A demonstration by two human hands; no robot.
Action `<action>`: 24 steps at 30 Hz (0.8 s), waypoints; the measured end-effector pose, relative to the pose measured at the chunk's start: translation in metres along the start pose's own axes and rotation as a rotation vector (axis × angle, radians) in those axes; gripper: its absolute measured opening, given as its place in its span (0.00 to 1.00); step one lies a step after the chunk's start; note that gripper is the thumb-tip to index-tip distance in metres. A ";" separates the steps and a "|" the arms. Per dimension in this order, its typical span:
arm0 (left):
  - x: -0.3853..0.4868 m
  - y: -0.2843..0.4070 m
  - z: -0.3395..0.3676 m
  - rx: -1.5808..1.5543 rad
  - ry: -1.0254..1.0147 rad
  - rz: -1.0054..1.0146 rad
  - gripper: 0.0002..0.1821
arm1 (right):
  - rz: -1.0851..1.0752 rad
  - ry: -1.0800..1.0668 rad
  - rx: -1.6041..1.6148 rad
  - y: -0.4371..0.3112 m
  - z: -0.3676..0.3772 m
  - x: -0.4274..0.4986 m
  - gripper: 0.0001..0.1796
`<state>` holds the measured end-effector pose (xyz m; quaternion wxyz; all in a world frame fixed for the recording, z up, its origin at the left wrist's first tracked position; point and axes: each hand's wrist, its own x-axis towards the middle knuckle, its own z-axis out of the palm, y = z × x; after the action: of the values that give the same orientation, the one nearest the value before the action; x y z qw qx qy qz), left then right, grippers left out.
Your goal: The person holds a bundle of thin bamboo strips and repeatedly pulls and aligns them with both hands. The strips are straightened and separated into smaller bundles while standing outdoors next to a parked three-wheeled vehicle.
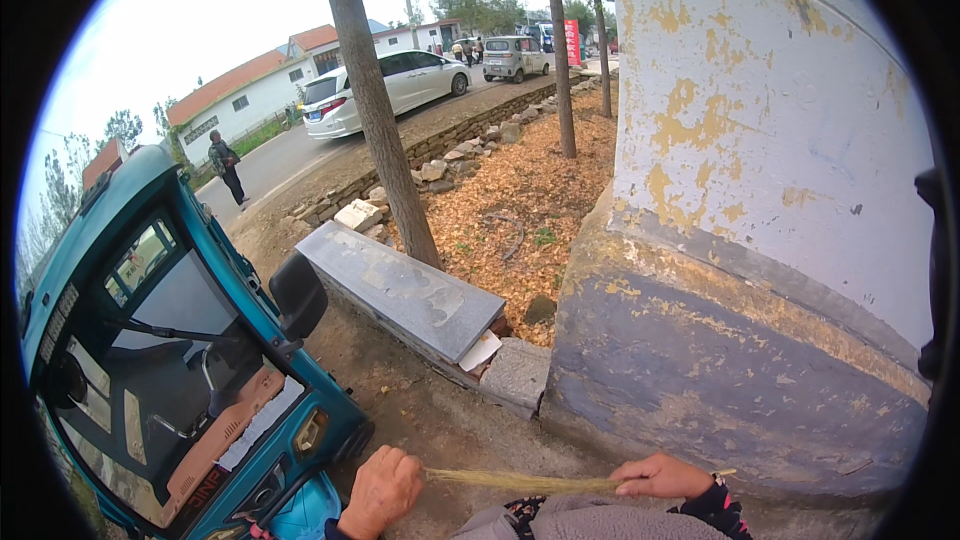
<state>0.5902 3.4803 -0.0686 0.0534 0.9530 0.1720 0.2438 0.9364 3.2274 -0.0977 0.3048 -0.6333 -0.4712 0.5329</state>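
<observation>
A thin bundle of yellowish straw-like strands (517, 478) stretches nearly level between my hands, just in front of my grey fleece clothing (600, 517). My left hand (384, 486) is closed in a fist around its left end. At the right, my right hand (660, 477) pinches the bundle between thumb and fingers, and a short pale end sticks out beyond that hand. Both hands are at the bottom of the view, above bare ground.
A blue-green cabin tricycle (330, 382) stands close at left. Ahead is a low bench-like stone slab (405, 285) beside a tree trunk (382, 105). A peeling wall (735, 330) rises at right. A person (225, 165) stands by the road near a white car (397, 90).
</observation>
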 end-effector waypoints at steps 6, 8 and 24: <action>0.012 -0.004 0.000 0.075 0.101 -0.047 0.10 | -0.142 0.081 -0.083 -0.011 0.000 0.005 0.18; 0.017 -0.012 0.005 0.098 0.130 -0.044 0.10 | -0.205 0.134 -0.045 -0.013 -0.001 0.008 0.18; 0.091 0.004 0.005 -0.083 0.393 -0.049 0.09 | -0.008 0.312 0.339 -0.009 -0.008 0.015 0.13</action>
<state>0.6687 3.5087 -0.0319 0.0639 0.8795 0.1920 0.4307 0.9415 3.2455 -0.0937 0.4783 -0.6459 -0.3245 0.4988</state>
